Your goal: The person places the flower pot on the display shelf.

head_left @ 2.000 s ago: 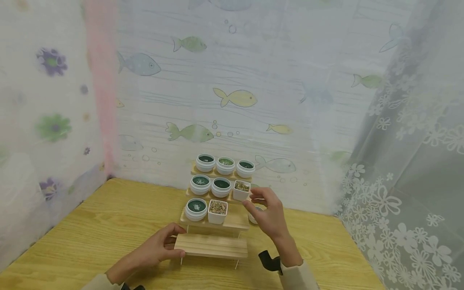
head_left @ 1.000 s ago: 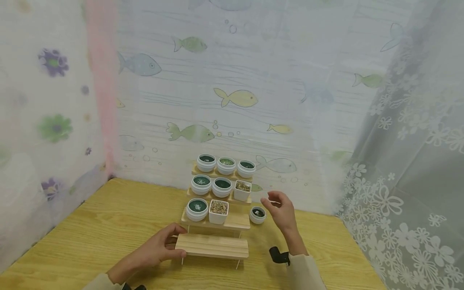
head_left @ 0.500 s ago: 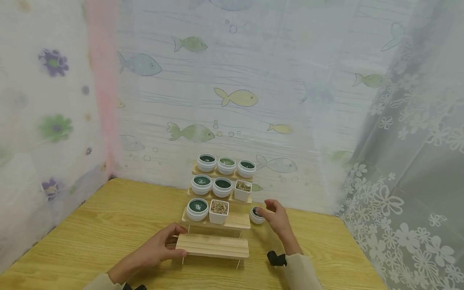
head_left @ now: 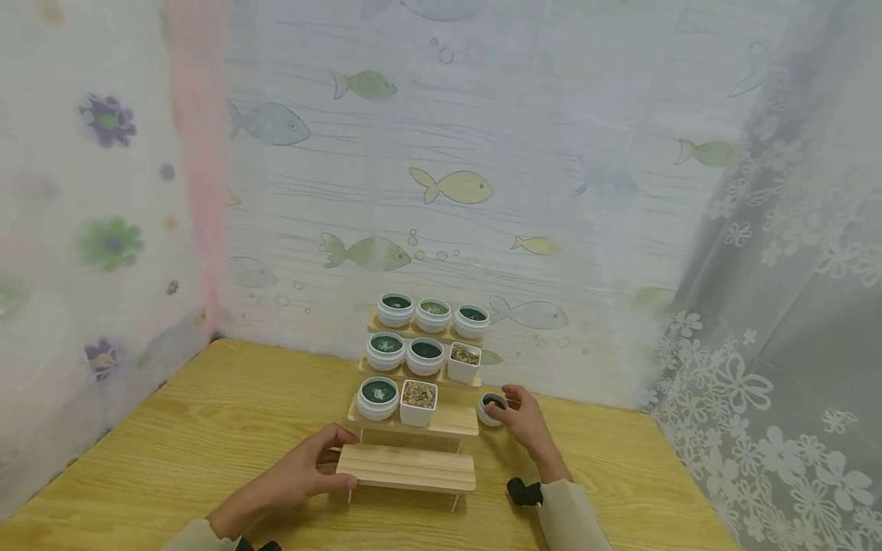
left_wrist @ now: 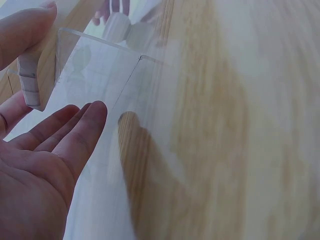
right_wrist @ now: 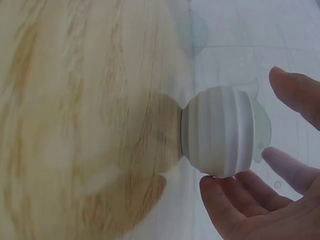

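Note:
My left hand (head_left: 310, 467) holds the left end of the lowest wooden step (head_left: 406, 467) of a tiered display stand. In the left wrist view its thumb (left_wrist: 30, 30) lies on the step's top and fingers come under it. My right hand (head_left: 527, 421) is around a small round white bowl (head_left: 491, 419) with dark contents, standing on the table right of the stand. In the right wrist view the fingers (right_wrist: 220, 200) reach the side of the bowl, while the thumb (right_wrist: 295, 92) stays apart from it.
The stand's third step holds a round bowl (head_left: 377, 399) and a square dish (head_left: 418, 403) of grainy food. Above are more round bowls (head_left: 424, 357) and another square dish (head_left: 465, 363). The wooden table (head_left: 207, 413) meets a fish-print curtain (head_left: 455, 153) behind.
My right hand has left the square dish on the second row, moved right, then come down around the round bowl on the table. The left hand keeps its hold.

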Demonstrator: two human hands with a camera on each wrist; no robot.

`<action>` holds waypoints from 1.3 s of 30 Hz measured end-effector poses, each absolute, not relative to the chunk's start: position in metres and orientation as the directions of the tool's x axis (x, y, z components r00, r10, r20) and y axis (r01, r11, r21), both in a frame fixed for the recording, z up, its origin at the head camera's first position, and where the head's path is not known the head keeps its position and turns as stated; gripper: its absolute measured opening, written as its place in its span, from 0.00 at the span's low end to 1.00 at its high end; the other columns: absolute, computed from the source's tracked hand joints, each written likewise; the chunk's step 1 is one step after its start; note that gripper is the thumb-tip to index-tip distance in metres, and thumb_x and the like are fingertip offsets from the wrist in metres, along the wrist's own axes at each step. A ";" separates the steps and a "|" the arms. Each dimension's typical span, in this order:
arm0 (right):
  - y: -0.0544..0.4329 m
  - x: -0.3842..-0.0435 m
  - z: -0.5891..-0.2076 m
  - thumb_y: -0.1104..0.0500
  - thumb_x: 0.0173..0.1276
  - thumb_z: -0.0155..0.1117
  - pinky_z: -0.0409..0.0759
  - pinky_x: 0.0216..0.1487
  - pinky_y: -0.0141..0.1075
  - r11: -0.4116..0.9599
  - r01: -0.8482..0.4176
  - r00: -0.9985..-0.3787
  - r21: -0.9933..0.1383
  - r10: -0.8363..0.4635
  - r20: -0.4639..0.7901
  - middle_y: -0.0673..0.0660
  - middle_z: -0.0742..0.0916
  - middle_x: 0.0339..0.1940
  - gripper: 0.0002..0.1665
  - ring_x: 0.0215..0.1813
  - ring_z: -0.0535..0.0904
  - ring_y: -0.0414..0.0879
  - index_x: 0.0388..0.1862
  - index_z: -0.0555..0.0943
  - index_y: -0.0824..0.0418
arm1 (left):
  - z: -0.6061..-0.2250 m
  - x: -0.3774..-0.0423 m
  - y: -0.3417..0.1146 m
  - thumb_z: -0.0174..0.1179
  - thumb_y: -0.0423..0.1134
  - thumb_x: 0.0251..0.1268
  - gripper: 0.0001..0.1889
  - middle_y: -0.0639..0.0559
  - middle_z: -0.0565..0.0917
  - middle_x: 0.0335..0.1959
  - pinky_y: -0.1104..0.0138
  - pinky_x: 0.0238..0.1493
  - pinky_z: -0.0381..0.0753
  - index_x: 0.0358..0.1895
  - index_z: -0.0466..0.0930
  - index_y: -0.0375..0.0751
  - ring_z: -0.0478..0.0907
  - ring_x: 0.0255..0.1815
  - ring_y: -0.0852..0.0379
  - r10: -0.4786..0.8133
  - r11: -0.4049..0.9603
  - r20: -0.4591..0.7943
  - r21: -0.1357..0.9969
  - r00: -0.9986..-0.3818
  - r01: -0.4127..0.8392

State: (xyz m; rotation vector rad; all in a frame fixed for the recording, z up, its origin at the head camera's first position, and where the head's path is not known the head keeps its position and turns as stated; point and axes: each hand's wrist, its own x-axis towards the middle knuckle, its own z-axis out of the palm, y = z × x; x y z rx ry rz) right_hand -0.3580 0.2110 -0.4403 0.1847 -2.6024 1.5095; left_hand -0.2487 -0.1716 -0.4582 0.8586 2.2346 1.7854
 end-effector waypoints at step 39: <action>0.213 -0.364 -0.448 0.56 0.57 0.74 0.76 0.51 0.50 0.621 -0.162 -0.981 -0.767 -0.016 0.195 0.66 0.80 0.52 0.33 0.51 0.77 0.60 0.56 0.73 0.72 | -0.459 -0.250 -0.171 0.67 0.38 0.60 0.27 0.35 0.71 0.55 0.65 0.47 0.80 0.56 0.65 0.29 0.77 0.52 0.48 0.516 0.128 0.213 0.939 -0.830 0.320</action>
